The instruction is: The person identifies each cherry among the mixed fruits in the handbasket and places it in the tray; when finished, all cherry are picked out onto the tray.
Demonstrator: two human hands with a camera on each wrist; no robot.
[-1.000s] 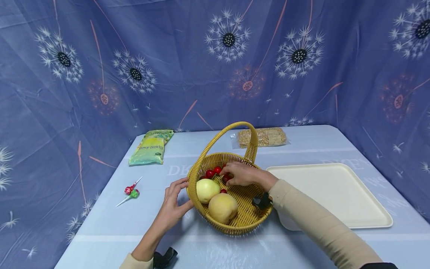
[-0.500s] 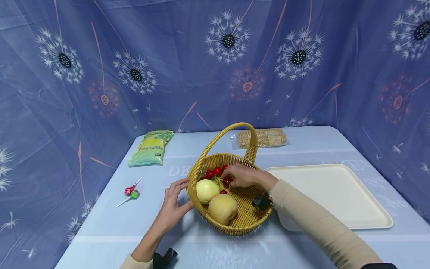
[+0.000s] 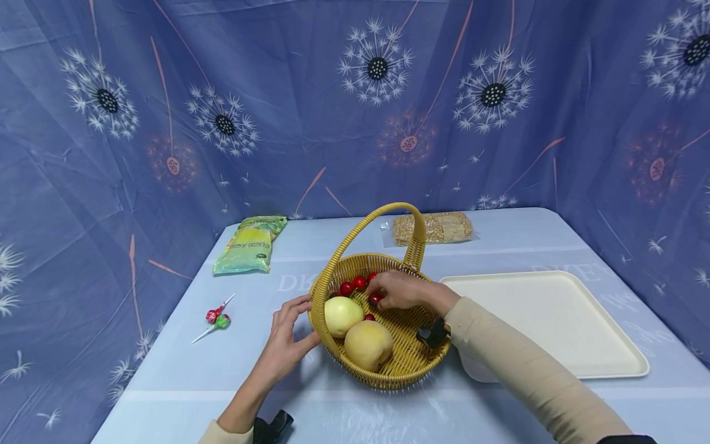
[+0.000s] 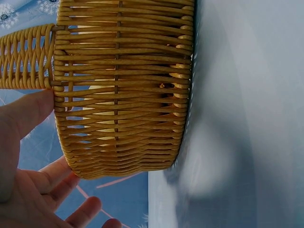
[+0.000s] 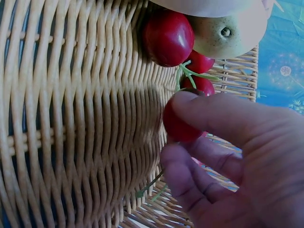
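A woven wicker basket (image 3: 402, 356) with a tall arched handle stands mid-table, holding a pale yellow-green fruit (image 3: 343, 316) like an apple, a yellow peach-like fruit (image 3: 368, 345) and several red cherries (image 3: 359, 282). My right hand (image 3: 400, 290) reaches inside and pinches one cherry (image 5: 180, 121) between thumb and fingers. Beside it lie another cherry (image 5: 168, 38) and green stems (image 5: 190, 73). My left hand (image 3: 283, 339) touches the basket's left rim from outside; in the left wrist view its thumb (image 4: 35, 111) rests by the handle's base, the fingers extended and loose.
To the right lies a cream tray (image 3: 543, 320), partly under the right forearm. Two lollipops (image 3: 222, 320) lie on the left. At the back are a green-yellow packet (image 3: 249, 245) and a clear-wrapped grain-like pack (image 3: 435, 227). A patterned blue curtain (image 3: 310, 111) hangs behind.
My right hand has shifted very slightly inside the basket, and the cherry at its fingertips shows a little more clearly. The left hand and the basket stay where they were.
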